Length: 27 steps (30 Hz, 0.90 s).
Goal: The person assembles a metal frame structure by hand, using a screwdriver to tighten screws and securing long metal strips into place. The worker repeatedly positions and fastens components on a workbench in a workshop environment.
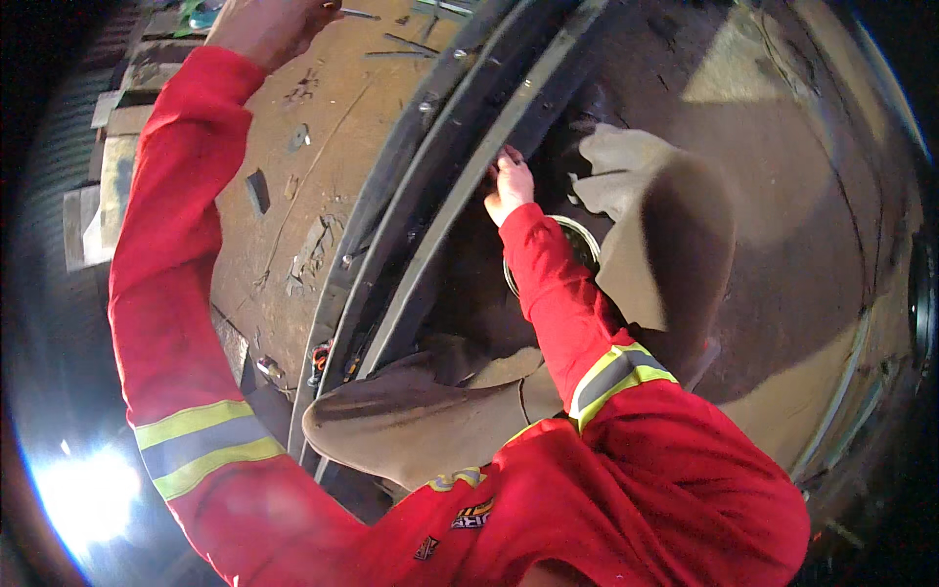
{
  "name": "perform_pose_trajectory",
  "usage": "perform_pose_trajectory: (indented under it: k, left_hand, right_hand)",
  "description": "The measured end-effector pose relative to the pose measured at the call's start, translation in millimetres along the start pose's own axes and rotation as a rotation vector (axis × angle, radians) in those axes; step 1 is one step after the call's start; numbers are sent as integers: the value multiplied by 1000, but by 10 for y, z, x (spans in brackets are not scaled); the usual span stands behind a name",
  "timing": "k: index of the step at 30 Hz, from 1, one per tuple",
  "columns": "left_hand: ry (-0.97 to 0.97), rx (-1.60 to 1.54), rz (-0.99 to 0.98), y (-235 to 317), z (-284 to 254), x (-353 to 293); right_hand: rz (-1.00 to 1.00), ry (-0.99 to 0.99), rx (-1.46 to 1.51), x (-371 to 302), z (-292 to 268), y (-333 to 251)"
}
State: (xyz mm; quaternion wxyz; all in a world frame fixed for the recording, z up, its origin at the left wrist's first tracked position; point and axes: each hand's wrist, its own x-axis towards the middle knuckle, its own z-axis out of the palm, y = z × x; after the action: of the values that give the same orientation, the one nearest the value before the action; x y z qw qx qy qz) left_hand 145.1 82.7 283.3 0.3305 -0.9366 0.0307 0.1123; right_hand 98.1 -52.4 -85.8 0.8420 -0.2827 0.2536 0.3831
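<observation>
At the top left edge my left hand (274, 29) is closed, partly cut off by the picture's edge. A thin metal rod-like tool (359, 14) sticks out from its fingers to the right, over the brown surface. My right hand (513, 186) is curled against the near edge of a long dark rail (469, 186). Whatever its fingers hold, if anything, is hidden. Parallel dark rails with several bolts (427, 103) run from the top middle down to the lower left, between my two arms.
A round container (588, 242) stands partly under my right forearm, beside my bent leg (675, 235). Beyond the rails, the brown surface (323, 127) carries dark strips (406, 45) and scraps. An orange-and-black object (320, 362) lies by the rails. Bright light shines at the lower left.
</observation>
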Motion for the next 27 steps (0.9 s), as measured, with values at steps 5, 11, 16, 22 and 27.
perform_pose_trajectory:
  k: [5,11,16,22,27]
  left_hand:
    - [462,-442,-75,391,640,-1006]
    - [3,-996,-467,1811,1578,-2828]
    - [-218,-1038,-589,2522,2141,-3446]
    - [-102,-699,-532,2762,2375,-3471]
    - [-21,-913,-707,2739,2287,-3453]
  right_hand:
    - [-101,151,-92,96,-98,-154]
    - [54,272,-153,-82,105,-246]
    - [71,39,-62,69,-64,-287]
    - [-628,311,-649,78,77,-251]
    - [-841,-50,-870,-514,448,-48]
